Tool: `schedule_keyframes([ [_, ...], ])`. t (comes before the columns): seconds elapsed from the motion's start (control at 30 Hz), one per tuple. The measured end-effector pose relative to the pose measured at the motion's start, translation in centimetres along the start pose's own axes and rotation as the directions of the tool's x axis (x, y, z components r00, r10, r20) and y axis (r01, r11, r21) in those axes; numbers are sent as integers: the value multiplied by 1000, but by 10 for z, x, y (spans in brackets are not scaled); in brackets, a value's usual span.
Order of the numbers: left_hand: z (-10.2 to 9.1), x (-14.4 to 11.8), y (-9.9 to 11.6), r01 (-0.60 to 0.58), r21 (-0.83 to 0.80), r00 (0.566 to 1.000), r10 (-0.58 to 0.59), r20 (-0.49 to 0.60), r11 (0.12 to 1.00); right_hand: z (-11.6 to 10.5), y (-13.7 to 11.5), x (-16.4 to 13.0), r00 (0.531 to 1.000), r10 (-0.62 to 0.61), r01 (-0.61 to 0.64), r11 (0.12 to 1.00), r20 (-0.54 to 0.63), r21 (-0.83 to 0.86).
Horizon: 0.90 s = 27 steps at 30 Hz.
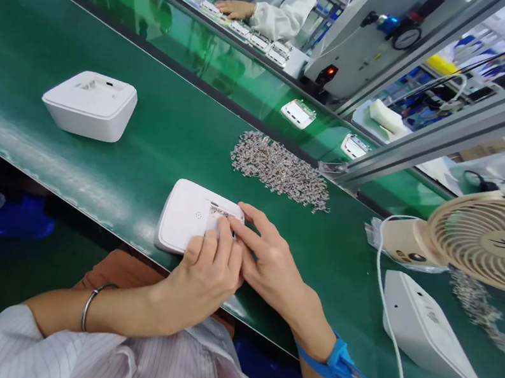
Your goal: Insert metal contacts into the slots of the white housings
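Note:
A white plastic device housing [184,213] lies on the green bench near its front edge, with a recess in its top face and a small ring of holes beside it. My left hand [208,265], a metal bangle on its wrist, has its fingers bent together over the recess; what its fingertips hold, if anything, is hidden. My right hand [274,257] wears a blue wrist strap [335,361]. It grips the housing's right edge, its index finger reaching to the recess. Behind the housing lies a heap of small metal parts [282,169].
Similar white housings stand at left [93,98] and right [423,327]. A beige fan [500,243] with a white cable sits at right, near more metal parts [479,307]. Beyond a metal frame [422,101], a co-worker's hand [236,9] rests by several circuit boards [258,40].

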<state>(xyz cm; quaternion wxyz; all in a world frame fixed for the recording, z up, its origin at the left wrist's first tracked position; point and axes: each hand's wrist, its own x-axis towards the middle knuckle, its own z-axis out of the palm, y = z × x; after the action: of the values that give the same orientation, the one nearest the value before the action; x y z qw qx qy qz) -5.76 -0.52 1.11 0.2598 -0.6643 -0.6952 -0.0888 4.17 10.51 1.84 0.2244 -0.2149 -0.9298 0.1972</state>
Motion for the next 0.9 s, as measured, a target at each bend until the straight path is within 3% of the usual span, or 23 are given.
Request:
schedule_keyframes([
  [0.1,0,1,0,4,13,1000,-4,5,1000,1,-2,7,999,24,-23,999,-22,40],
  [0.3,-1,-2,2,10,31,1000,-10,0,999,14,-3,19,939,312,-276,935,-147,221],
  [0.53,-2,1,-1,-1,8,1000,1,6,1000,14,3,18,891,420,-330,861,-172,387],
  [0.6,2,1,-10,-12,-31,1000,12,18,999,5,14,13,830,492,-375,841,-261,390],
  [0.67,7,3,-22,-3,-69,999,6,41,998,-9,32,2,724,539,-436,842,-431,319],
  [0.73,11,8,-37,23,-82,997,-17,74,996,-27,53,-15,603,515,-524,832,-610,184],
  [0.8,14,15,-50,52,-39,990,-47,134,998,-46,77,-36,535,425,-608,794,-731,16],
  [0.87,15,26,-63,62,28,974,-67,214,998,-64,99,-60,467,343,-703,703,-815,-107],
  [0.9,16,33,-69,66,52,966,-76,247,996,-71,108,-71,398,354,-781,615,-846,-111],
])
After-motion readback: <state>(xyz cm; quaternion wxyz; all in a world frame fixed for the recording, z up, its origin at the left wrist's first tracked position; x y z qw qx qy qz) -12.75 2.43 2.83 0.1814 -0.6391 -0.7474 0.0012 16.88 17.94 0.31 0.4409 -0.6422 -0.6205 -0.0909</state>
